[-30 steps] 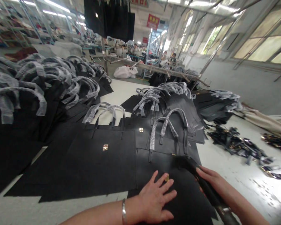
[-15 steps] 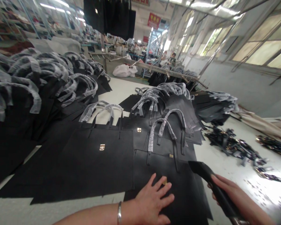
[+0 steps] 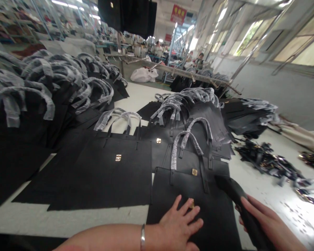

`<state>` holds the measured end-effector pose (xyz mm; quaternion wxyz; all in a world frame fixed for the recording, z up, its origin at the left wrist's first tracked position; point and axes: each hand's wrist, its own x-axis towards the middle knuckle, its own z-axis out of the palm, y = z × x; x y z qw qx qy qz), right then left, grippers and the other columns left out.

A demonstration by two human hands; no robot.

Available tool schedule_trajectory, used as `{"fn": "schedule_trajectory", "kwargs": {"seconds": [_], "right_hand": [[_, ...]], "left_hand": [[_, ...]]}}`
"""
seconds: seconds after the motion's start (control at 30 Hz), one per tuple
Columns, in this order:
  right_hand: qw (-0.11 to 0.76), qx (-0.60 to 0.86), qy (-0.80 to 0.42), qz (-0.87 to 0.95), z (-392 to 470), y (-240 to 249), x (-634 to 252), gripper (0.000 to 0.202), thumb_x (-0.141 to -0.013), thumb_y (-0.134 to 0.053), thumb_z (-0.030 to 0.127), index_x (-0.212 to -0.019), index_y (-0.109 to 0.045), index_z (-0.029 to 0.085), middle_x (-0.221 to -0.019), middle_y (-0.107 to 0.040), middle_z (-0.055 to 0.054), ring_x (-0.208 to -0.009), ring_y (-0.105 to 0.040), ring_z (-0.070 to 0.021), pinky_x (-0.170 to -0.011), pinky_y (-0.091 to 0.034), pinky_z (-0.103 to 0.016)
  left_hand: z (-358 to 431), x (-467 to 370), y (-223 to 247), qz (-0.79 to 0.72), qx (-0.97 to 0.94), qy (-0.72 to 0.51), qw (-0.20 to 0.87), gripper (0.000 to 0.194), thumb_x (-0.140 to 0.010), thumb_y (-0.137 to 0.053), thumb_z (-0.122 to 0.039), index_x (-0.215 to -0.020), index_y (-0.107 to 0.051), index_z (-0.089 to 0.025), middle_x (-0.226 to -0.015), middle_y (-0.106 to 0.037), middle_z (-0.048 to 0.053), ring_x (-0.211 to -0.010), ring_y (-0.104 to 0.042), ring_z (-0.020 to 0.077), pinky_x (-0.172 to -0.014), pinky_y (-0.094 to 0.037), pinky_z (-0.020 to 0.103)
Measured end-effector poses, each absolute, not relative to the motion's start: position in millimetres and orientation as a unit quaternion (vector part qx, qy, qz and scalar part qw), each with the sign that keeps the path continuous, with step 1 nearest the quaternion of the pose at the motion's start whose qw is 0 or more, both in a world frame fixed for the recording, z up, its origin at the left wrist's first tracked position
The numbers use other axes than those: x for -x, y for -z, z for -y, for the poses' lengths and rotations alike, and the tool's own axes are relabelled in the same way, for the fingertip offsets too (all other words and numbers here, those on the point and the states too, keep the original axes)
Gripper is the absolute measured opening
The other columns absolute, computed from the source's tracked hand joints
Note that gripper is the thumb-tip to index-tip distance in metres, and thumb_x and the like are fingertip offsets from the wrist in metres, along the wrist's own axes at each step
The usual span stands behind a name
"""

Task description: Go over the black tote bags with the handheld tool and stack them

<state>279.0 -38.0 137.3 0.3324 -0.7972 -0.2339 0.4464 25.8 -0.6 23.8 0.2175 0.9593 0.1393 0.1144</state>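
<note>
My left hand lies with spread fingers on a black bag panel at the lower middle, its fingertips beside a small gold clasp. My right hand grips a black handheld tool, whose dark end is over the panel's right edge. Plastic-wrapped handles rise from the panel's top. Behind it is another panel with a gold clasp. A wide black panel with a gold clasp lies to the left.
Many wrapped handles are heaped on black panels at the left. More stacked panels lie behind. Black straps with metal parts are piled on the pale table. Black bags hang overhead; a person is far back.
The view has shifted, so the scene sits slightly further right. The panel under my left hand looks slightly turned, and the clasp behind it shows more fully. Both hands keep their poses.
</note>
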Motion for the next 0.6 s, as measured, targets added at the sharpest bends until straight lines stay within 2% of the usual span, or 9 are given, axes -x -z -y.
{"fn": "schedule_trajectory", "kwargs": {"seconds": [0.07, 0.13, 0.23, 0.3, 0.43, 0.6], "right_hand": [[0.318, 0.772, -0.492, 0.248, 47, -136, -264, 0.080, -0.070, -0.067, 0.059, -0.134, -0.045, 0.017, -0.054, -0.065, 0.001, -0.051, -0.060, -0.0206, -0.046, -0.045, -0.028], [0.305, 0.743, -0.538, 0.256, 52, -128, -246, 0.089, -0.069, -0.067, 0.060, -0.141, -0.037, 0.017, -0.053, -0.064, 0.002, -0.049, -0.059, -0.0198, -0.047, -0.046, -0.027], [0.262, 0.722, -0.569, 0.294, 53, -111, -222, 0.088, -0.072, -0.065, 0.059, -0.143, -0.037, 0.016, -0.054, -0.064, 0.002, -0.047, -0.057, -0.0184, -0.045, -0.045, -0.027], [0.240, 0.709, -0.580, 0.322, 48, -101, -212, 0.082, -0.074, -0.062, 0.058, -0.141, -0.041, 0.016, -0.053, -0.062, 0.003, -0.045, -0.056, -0.0174, -0.043, -0.044, -0.026], [0.240, 0.690, -0.599, 0.327, 23, -96, -200, 0.076, -0.077, -0.062, 0.055, -0.140, -0.041, 0.018, -0.052, -0.058, 0.006, -0.043, -0.054, -0.0141, -0.040, -0.042, -0.023], [0.241, 0.703, -0.570, 0.351, -11, -105, -187, 0.069, -0.075, -0.065, 0.051, -0.133, -0.049, 0.018, -0.054, -0.057, 0.006, -0.043, -0.054, -0.0131, -0.040, -0.040, -0.022]], "left_hand": [[10, -42, -21, -0.158, -0.957, -0.134, 0.205, 0.060, -0.093, -0.036, -0.053, -0.142, -0.035, -0.019, -0.151, -0.027, 0.010, -0.142, -0.011, 0.0326, -0.110, -0.017, 0.060], [16, -56, -20, -0.175, -0.953, -0.157, 0.190, 0.054, -0.093, -0.039, -0.047, -0.137, -0.041, -0.016, -0.148, -0.034, 0.010, -0.141, -0.016, 0.0303, -0.111, -0.020, 0.055], [17, -58, -20, -0.148, -0.957, -0.175, 0.176, 0.042, -0.091, -0.045, -0.039, -0.123, -0.052, -0.012, -0.133, -0.051, 0.011, -0.133, -0.032, 0.0243, -0.112, -0.026, 0.041], [15, -45, -21, -0.141, -0.960, -0.173, 0.170, 0.035, -0.090, -0.047, -0.036, -0.114, -0.057, -0.012, -0.121, -0.058, 0.010, -0.124, -0.041, 0.0234, -0.111, -0.025, 0.040], [9, -12, -21, -0.178, -0.956, -0.171, 0.159, 0.035, -0.094, -0.040, -0.038, -0.117, -0.054, -0.015, -0.125, -0.055, 0.007, -0.124, -0.040, 0.0247, -0.111, -0.022, 0.048], [9, -5, -16, -0.172, -0.961, -0.175, 0.126, 0.038, -0.096, -0.035, -0.038, -0.124, -0.051, -0.017, -0.135, -0.049, 0.005, -0.127, -0.038, 0.0238, -0.111, -0.022, 0.048]]}}
